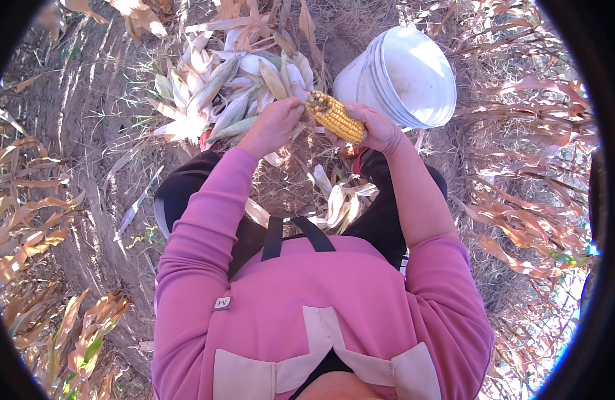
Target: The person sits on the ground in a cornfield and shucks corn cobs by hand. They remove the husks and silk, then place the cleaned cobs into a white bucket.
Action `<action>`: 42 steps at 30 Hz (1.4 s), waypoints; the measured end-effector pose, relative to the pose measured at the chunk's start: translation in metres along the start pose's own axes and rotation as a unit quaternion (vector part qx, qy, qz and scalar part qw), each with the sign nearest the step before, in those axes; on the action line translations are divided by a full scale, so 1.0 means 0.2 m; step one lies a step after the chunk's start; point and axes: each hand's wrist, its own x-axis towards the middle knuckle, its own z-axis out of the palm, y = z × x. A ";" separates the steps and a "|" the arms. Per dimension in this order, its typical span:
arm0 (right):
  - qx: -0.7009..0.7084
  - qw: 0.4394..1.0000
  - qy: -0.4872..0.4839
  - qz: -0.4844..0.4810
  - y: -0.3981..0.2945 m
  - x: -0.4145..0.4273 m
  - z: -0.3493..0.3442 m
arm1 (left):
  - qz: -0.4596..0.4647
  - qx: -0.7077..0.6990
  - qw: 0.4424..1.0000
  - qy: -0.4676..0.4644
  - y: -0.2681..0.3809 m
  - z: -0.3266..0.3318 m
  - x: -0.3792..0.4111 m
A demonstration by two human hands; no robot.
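Observation:
A yellow ear of corn (337, 119), husked, lies in my right hand (375, 125), whose fingers wrap its thicker lower end. The far tip of the ear has bare, dark patches among uneven kernels. Beside that tip is my left hand (280, 122), with its fingers curled in and its thumb and forefinger pinched together. Whether a thin strand is caught between them is too small to make out. Just beyond my left hand is a heap of corn ears in pale, dry husks (232, 95).
A white plastic bucket (367, 75) lies tipped beyond my right hand, its mouth facing right. Loose husks (340, 202) lie on the ground between my legs. Dry corn plants with brown leaves (527, 200) line the right side; more dry leaves (27, 200) stand at left.

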 end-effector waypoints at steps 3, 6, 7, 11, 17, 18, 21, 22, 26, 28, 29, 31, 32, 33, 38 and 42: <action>0.002 1.000 -0.001 0.005 -0.01 0.00 0.01 | 0.011 -0.043 0.999 0.018 0.00 0.00 0.01; 0.006 1.000 -0.005 0.012 -0.01 0.00 0.02 | 0.015 -0.116 0.993 0.024 -0.01 -0.02 0.00; 0.008 1.000 -0.003 0.014 -0.02 0.00 0.02 | 0.013 -0.140 0.990 0.023 0.01 -0.02 0.00; -0.015 0.999 0.030 0.013 -0.02 0.01 0.04 | 0.035 -0.202 0.978 0.047 0.12 -0.05 -0.03; -0.067 0.996 0.057 0.029 0.00 0.03 0.03 | 0.055 -0.018 0.997 0.056 0.11 -0.08 -0.04; -0.078 0.994 0.063 0.031 0.00 0.04 0.03 | 0.060 0.022 0.996 0.055 0.12 -0.08 -0.04; -0.110 0.991 0.067 0.036 0.00 0.03 0.04 | 0.088 0.135 0.985 0.053 0.13 -0.10 -0.05; -0.121 0.990 0.066 0.038 -0.01 0.03 0.05 | 0.100 0.171 0.979 0.053 0.13 -0.10 -0.05; -0.153 0.982 0.099 0.045 -0.01 0.03 0.09 | 0.120 0.249 0.959 0.060 0.14 -0.09 -0.05; -0.182 0.974 0.129 0.042 -0.02 0.03 0.13 | 0.131 0.275 0.949 0.077 0.13 -0.07 -0.05; -0.189 0.973 0.121 0.047 -0.02 0.03 0.13 | 0.135 0.276 0.948 0.081 0.13 -0.07 -0.05; -0.204 0.972 0.105 0.055 -0.03 0.02 0.12 | 0.145 0.276 0.946 0.090 0.12 -0.06 -0.05; -0.218 0.968 0.115 0.051 -0.04 0.02 0.13 | 0.124 0.264 0.952 0.092 0.12 -0.05 -0.05; -0.232 0.963 0.125 0.047 -0.05 0.01 0.15 | 0.103 0.251 0.958 0.095 0.11 -0.05 -0.05; -0.230 0.963 0.131 0.042 -0.04 0.02 0.17 | 0.009 0.116 0.990 0.085 0.07 -0.05 -0.03; -0.166 0.980 0.098 0.040 -0.03 0.02 0.14 | -0.037 -0.036 0.996 0.075 0.01 -0.06 -0.01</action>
